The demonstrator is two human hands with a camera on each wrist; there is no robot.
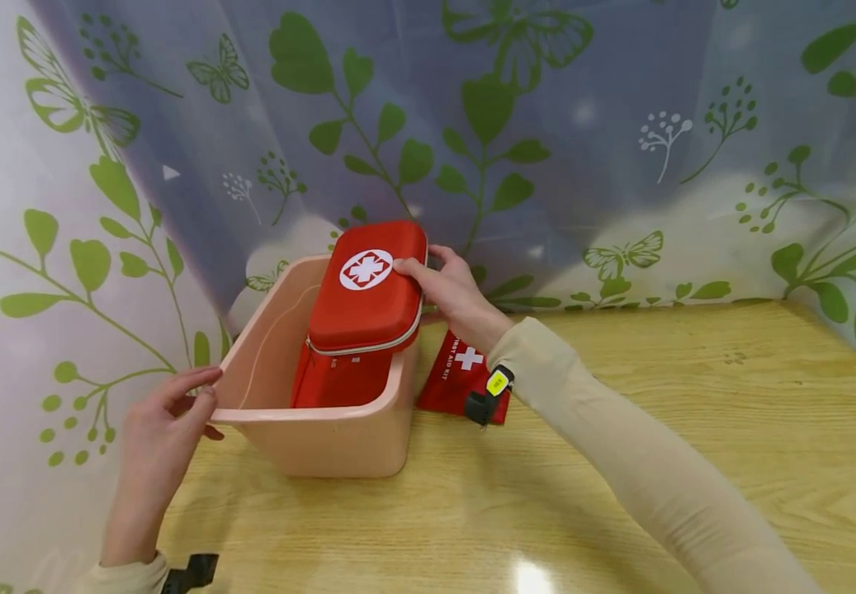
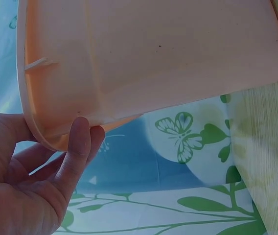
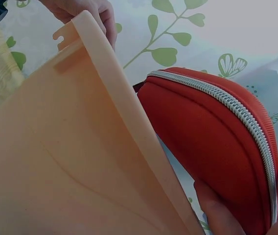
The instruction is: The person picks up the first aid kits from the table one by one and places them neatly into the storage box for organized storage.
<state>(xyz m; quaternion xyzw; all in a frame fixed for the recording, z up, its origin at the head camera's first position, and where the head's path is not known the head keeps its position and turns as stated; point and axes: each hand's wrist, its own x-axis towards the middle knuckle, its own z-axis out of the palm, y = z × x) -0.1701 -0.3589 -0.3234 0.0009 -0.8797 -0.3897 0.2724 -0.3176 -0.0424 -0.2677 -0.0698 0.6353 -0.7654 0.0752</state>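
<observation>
A red zippered first aid case (image 1: pixel 379 305) with a white cross emblem is held tilted over the right side of a peach plastic bin (image 1: pixel 323 445). My right hand (image 1: pixel 461 297) grips its right edge, thumb on top. The right wrist view shows the silver zipper of the case (image 3: pixel 207 132) above the rim. My left hand (image 1: pixel 171 421) pinches the bin's front left corner; in the left wrist view that hand (image 2: pixel 36 181) has its thumb and fingers around the rim. Inside the bin lies another red item (image 1: pixel 346 384), partly hidden under the case.
A flat red pouch (image 1: pixel 442 388) marked "FIRST AID KIT" lies on the wooden table (image 1: pixel 621 396) right of the bin, partly covered by my right wrist. Behind the bin hangs a curtain (image 1: pixel 584 165) with green leaves and butterflies; a similar one stands at left.
</observation>
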